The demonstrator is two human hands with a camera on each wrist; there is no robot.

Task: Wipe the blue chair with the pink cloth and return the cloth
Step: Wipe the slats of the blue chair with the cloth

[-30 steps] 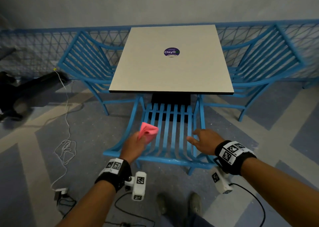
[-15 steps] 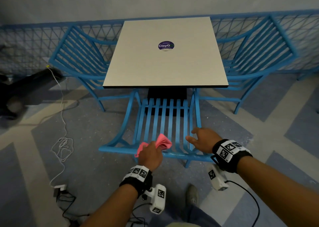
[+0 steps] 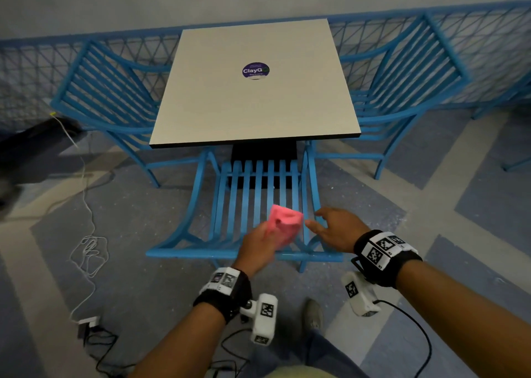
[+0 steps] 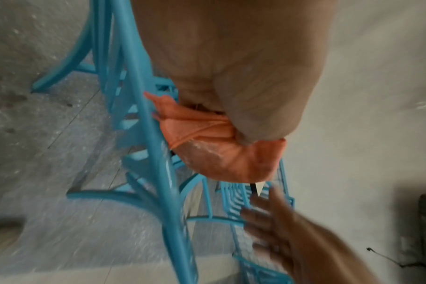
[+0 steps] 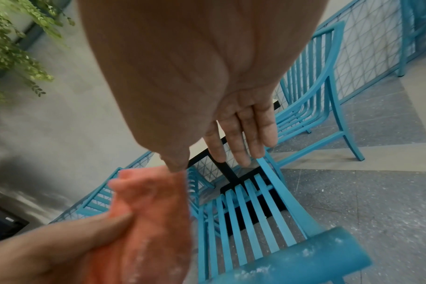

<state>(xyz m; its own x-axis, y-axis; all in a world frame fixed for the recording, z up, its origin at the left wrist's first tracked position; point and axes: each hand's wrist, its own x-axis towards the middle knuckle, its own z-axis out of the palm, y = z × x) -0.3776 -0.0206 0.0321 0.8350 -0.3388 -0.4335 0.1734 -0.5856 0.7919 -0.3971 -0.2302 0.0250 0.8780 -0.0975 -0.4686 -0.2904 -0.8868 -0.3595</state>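
The blue slatted chair (image 3: 247, 199) stands tucked under the table, its back toward me. My left hand (image 3: 258, 247) grips the bunched pink cloth (image 3: 284, 223) against the right part of the chair's back slats, just above the top rail (image 3: 201, 253). In the left wrist view the cloth (image 4: 221, 151) bulges below my palm beside a blue rail (image 4: 144, 107). My right hand (image 3: 334, 226) hovers open at the chair's right upright, fingers straight (image 5: 246, 134), thumb tip close to the cloth (image 5: 153, 221).
A white square table (image 3: 255, 96) with a purple sticker stands beyond the chair. Two more blue chairs (image 3: 109, 96) (image 3: 402, 90) flank it before a blue mesh fence. White cable (image 3: 86, 234) and a charger lie on the floor at left. My shoe (image 3: 313, 314) is below.
My left hand has carried the cloth from the chair's left side rightward along the back, toward my right hand. The right hand has stayed by the right upright.
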